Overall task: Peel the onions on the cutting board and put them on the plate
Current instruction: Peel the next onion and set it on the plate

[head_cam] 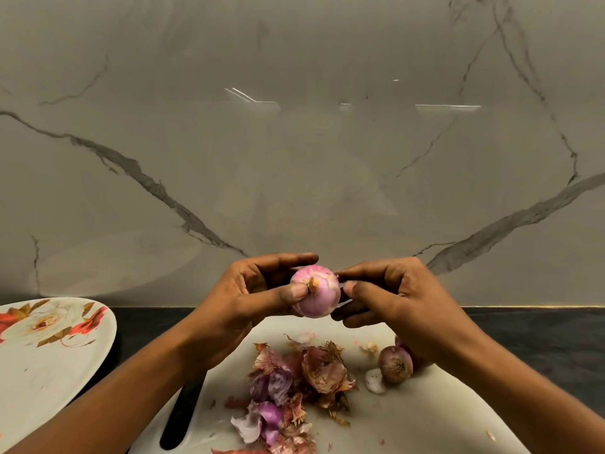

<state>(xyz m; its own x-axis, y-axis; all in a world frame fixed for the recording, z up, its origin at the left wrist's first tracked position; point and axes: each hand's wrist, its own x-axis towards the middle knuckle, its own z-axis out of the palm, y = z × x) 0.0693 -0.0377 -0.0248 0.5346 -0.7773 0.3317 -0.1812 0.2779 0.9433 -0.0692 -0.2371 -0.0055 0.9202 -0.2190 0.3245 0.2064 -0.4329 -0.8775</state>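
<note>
Left hand (235,299), right hand (402,299) grip onion (316,291) — above cutting board (409,421).

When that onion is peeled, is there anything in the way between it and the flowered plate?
Nothing visible does. The onion is held by the left hand and right hand above the cutting board. The plate lies to the left, with only dark counter showing between. The peel pile lies lower, off that path.
</note>
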